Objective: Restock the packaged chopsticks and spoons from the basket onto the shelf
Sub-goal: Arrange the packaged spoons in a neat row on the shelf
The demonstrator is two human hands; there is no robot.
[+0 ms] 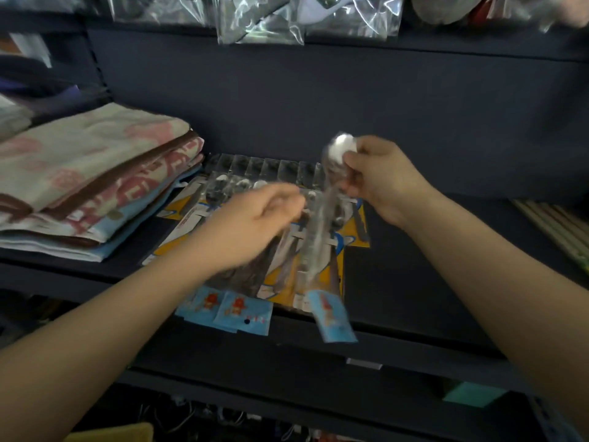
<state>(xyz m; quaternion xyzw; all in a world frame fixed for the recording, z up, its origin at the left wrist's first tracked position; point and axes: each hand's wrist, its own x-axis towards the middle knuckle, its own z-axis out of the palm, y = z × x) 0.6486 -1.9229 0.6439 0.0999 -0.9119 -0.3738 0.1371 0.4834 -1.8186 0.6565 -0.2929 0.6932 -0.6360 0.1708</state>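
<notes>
The right hand (379, 173) is pinching the top of a clear spoon packet (322, 224), its white bowl end showing just at 10 o'clock of the knuckles, and the packet is hanging down over the shelf (414, 330) with its blue header card (334, 317) dangling past the front edge. The left hand (251, 224) is reaching in from 8 o'clock, fingers curled over the row of packets (264, 173) already lying there; motion blur is hiding whether it is gripping one or only steadying them, so I cannot tell.

To do this step well, the hanging packet is probably best lowered at the 3 o'clock end of the row, bowl end toward the back wall, overlapping its neighbour as the others overlap, while the left hand is holding the laid ones flat so they are not sliding forward. Two blue cards (229, 309) are already overhanging the lip at 6 o'clock, so a careless push could be tipping packets off.

At 9 o'clock a stack of folded towels (95, 180) is crowding the row's left end, so spreading that way is blocked. Bagged goods (261, 20) are hanging at 12 o'clock above, and pale sticks (554, 224) are lying at 3 o'clock, well apart. The basket is not in view.
</notes>
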